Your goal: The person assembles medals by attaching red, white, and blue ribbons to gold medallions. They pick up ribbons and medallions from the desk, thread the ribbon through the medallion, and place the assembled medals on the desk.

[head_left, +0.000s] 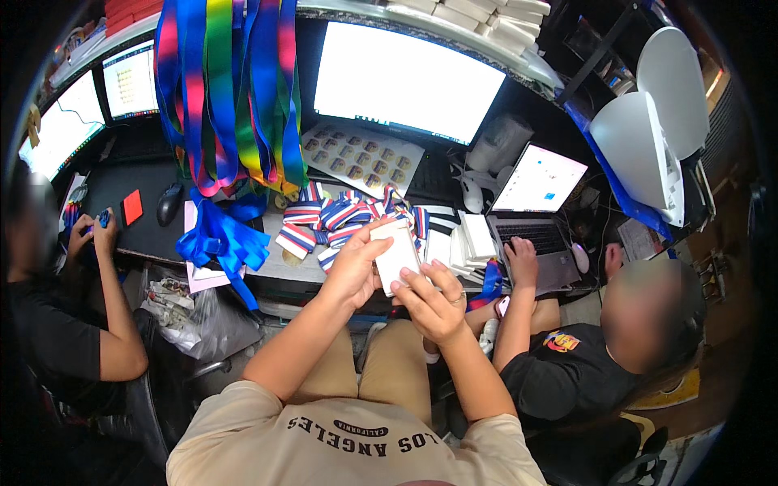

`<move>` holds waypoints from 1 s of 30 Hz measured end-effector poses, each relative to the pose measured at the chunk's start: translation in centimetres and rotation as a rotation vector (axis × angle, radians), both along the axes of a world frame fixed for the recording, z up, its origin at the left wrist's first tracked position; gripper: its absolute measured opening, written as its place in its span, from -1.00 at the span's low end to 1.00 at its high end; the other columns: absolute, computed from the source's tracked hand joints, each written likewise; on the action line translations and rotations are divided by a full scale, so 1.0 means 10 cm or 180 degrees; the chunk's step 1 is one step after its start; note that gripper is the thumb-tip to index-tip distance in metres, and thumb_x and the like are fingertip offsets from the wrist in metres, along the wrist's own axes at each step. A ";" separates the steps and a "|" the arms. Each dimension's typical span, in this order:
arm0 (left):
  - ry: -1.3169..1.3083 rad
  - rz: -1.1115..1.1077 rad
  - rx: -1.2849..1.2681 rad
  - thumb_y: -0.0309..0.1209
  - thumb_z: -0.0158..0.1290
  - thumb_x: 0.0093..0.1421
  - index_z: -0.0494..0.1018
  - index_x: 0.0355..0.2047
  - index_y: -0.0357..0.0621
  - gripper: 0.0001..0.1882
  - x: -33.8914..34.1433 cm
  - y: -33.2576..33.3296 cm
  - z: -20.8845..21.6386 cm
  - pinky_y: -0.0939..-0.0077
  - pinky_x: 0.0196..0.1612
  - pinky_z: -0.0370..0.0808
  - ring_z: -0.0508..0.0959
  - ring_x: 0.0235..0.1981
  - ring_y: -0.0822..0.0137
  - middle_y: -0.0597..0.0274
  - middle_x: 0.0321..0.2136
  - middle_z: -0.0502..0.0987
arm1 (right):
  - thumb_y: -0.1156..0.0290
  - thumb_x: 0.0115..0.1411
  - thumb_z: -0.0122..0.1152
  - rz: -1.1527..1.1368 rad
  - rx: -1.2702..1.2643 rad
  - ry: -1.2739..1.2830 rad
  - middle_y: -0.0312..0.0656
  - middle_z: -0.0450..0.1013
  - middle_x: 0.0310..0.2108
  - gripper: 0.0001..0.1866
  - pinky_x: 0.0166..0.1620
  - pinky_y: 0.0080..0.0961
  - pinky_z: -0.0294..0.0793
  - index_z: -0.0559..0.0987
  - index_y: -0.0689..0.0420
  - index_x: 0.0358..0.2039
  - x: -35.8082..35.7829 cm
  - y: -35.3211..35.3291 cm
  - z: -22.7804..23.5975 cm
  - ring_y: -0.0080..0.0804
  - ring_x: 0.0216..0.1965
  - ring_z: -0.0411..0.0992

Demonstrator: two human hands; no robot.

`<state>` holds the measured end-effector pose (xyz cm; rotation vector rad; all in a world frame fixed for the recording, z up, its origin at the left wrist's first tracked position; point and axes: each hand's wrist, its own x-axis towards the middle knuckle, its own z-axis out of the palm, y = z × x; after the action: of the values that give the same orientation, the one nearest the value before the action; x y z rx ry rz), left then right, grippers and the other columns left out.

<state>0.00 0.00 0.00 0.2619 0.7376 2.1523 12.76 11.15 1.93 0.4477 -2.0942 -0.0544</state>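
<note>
Above my lap, a small flat white box (397, 257) is between my two hands. My left hand (355, 266) is closed round its left side, thumb on top. The bent fingers of my right hand (435, 301) press on its lower right edge; a ring shows on one finger. Just beyond lies a heap of medal ribbons (344, 214) striped red, white and blue. Right of the heap are several similar white boxes (478, 235), partly stacked. A bundle of blue ribbons (223, 243) lies to the left, over the desk's front edge.
Rainbow-coloured lanyards (231, 97) hang before the desk. Behind the heap, a sheet of round gold stickers (361, 158) lies under a large monitor (405, 77). A co-worker on the right uses a laptop (535, 202); another at left holds something small. A plastic bag (211, 324) stands below.
</note>
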 end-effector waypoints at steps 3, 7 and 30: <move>-0.0040 0.0087 0.0222 -0.57 -0.06 0.24 0.23 0.16 -0.25 -0.55 -0.01 0.00 0.10 0.34 -0.02 0.55 0.54 -0.06 0.22 -0.01 -0.05 0.47 | 0.29 0.01 0.35 0.0132 0.0337 -0.0018 -0.29 0.54 -0.16 -0.75 -0.01 -0.29 0.48 0.65 -0.03 -0.25 -0.09 0.05 0.16 -0.30 -0.10 0.40; -0.0095 -0.0188 0.0376 -0.51 -0.10 0.29 0.19 0.20 -0.21 -0.54 0.04 -0.27 0.34 0.32 0.02 0.53 0.53 -0.03 0.19 -0.04 -0.02 0.45 | 0.35 0.00 0.29 0.0372 0.0837 -0.0118 -0.31 0.53 -0.20 -0.72 -0.04 -0.35 0.51 0.65 -0.01 -0.22 -0.10 -0.03 0.59 -0.35 -0.12 0.40; 0.0723 -0.0665 0.0430 -0.34 -0.14 0.34 0.02 0.30 -0.20 -0.44 0.21 -0.70 0.46 0.12 0.11 0.43 0.37 0.17 -0.03 0.04 0.27 0.13 | 0.66 0.05 0.02 -0.0783 0.0300 0.1103 -0.10 0.44 0.05 -0.53 0.07 -0.34 0.40 0.60 -0.05 -0.05 -1.35 1.02 3.16 -0.12 0.00 0.44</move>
<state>2.06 -7.02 4.61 0.6355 0.6595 1.9944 -0.72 21.36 33.56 0.2152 -1.7978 -0.3515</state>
